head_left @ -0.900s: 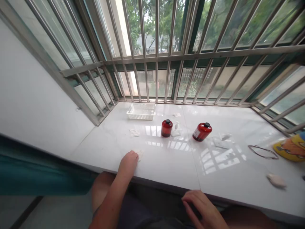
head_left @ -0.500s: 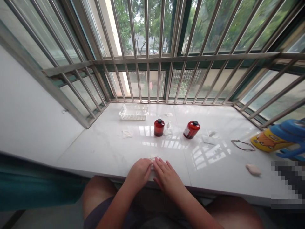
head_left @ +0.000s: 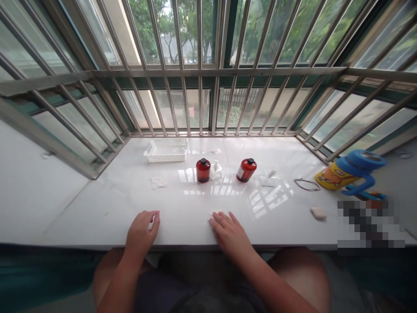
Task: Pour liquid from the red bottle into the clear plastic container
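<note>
the right hand (head_left: 230,234) is lying palm down near the front edge of a glossy white ledge (head_left: 185,221), its fingers stretching forward, slightly spread, and covering most of a white tissue (head_left: 214,213). the left hand (head_left: 141,232) is resting well apart to the left, thumb and forefinger curling toward each other; whether the tips are touching i cannot tell, and nothing is showing between them. a moment ago both hands were meeting over the tissue; now the left is staying away, so the right seems to be doing the wiping alone. only a thin strip of the tissue is peeking out past the fingertips, running left to right; its full long axis is hiding under the hand. farther out, a second tissue (head_left: 158,183) is lying flat. beyond, two red bottles (head_left: 203,171) are standing, black caps pointing up, the right one appearing to lean. a white basket (head_left: 166,159) is sitting behind them, to the left.
</note>
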